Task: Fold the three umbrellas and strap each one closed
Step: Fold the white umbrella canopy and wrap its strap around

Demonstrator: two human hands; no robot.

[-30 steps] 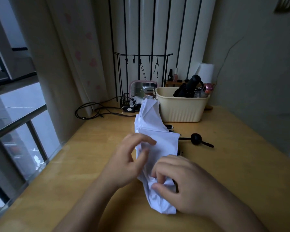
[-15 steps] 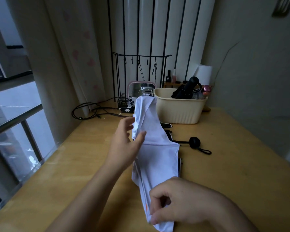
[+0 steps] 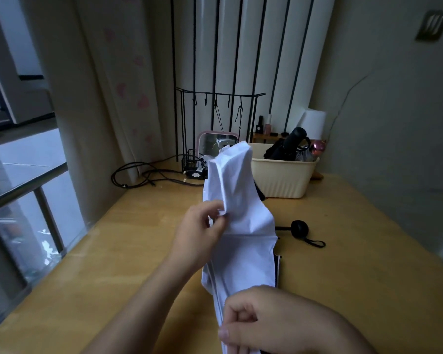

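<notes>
Left grip [image 3: 200, 233] now pinching a fold, white umbrella [image 3: 243, 200] creased, upright, right grip [image 3: 266, 320] clamping its base

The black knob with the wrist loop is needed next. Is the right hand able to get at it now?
Probably not yet: the right hand grips the near end of the white umbrella. The black knob lies uncovered on the table, beyond that hand.

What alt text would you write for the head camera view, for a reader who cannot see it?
A person holds a white umbrella over a wooden table: the left hand pinches a fold of its fabric, and the right hand grips its near end. Behind it stands a cream basket holding a black umbrella.
</notes>
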